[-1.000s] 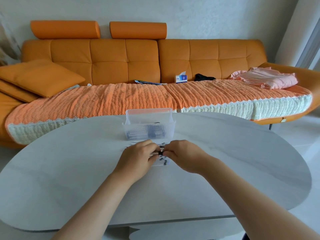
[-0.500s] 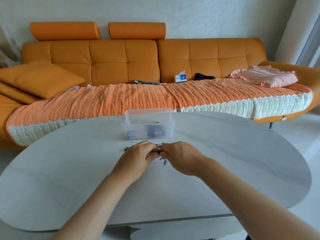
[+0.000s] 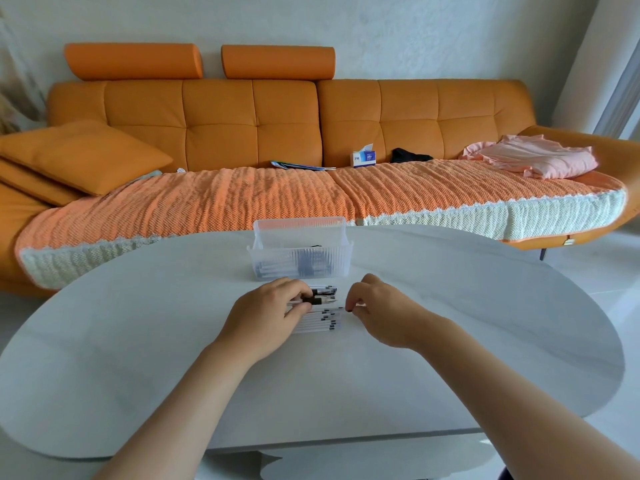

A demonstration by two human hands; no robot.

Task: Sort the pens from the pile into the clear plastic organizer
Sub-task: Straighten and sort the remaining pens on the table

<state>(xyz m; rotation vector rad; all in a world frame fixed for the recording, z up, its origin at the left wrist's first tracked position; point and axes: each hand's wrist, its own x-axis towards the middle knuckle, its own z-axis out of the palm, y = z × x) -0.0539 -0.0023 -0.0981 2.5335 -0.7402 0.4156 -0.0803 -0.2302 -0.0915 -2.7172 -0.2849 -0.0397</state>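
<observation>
One left hand (image 3: 266, 315), one right hand (image 3: 379, 311), one uncapped pen (image 3: 323, 301), one cap (image 3: 349, 310), one pen pile (image 3: 318, 323), one organizer (image 3: 277, 268)

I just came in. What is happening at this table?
A person is sorting at a white table. The left hand grips one pen over the pile of pens, its tip bare. The right hand, beside it, seems to pinch a small dark piece, perhaps the cap. The clear plastic organizer behind the pile already holds several pens.

Pens (image 3: 320, 320) partly under left hand (image 3: 266, 317)
</observation>
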